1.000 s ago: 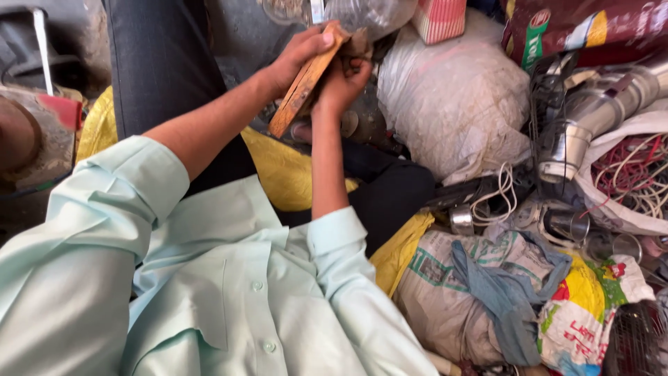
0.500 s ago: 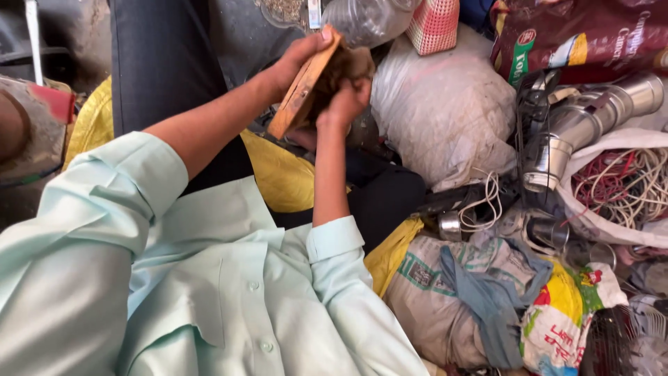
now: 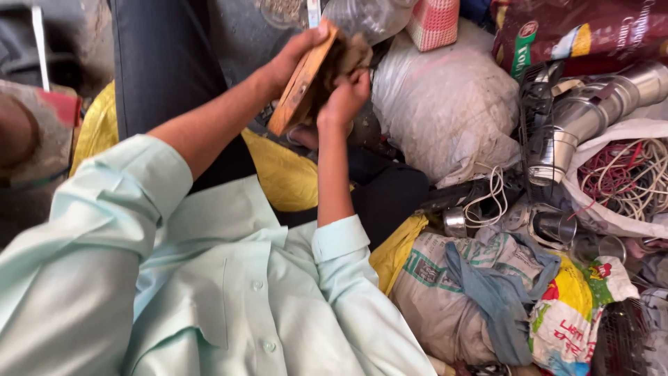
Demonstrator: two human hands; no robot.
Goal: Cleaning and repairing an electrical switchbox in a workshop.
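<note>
— Where's the wooden board (image 3: 300,85), and how does it lie?

— Near the top of the view, about 12 o'clock from the pale green shirt (image 3: 229,299). Its long axis runs tilted, from 7 o'clock at the low end up to 1 o'clock at the top corner, and it is seen nearly edge-on.

— Who has it?

— The left hand (image 3: 289,59) is closed round its upper left edge, thumb at the top corner. The right hand (image 3: 344,97) is curled tight on a brown rag (image 3: 348,56), pressed against the board's right face.

— And around it?

— At 3 o'clock from the board, a bulging white sack (image 3: 445,111). Further toward 3 o'clock, bent metal pipes (image 3: 591,111) and a bag of red and white wires (image 3: 626,181). At 6 o'clock, yellow cloth (image 3: 285,174) under dark trousers (image 3: 167,63). At 4 o'clock, printed sacks with a blue rag (image 3: 494,292) draped over them.
</note>
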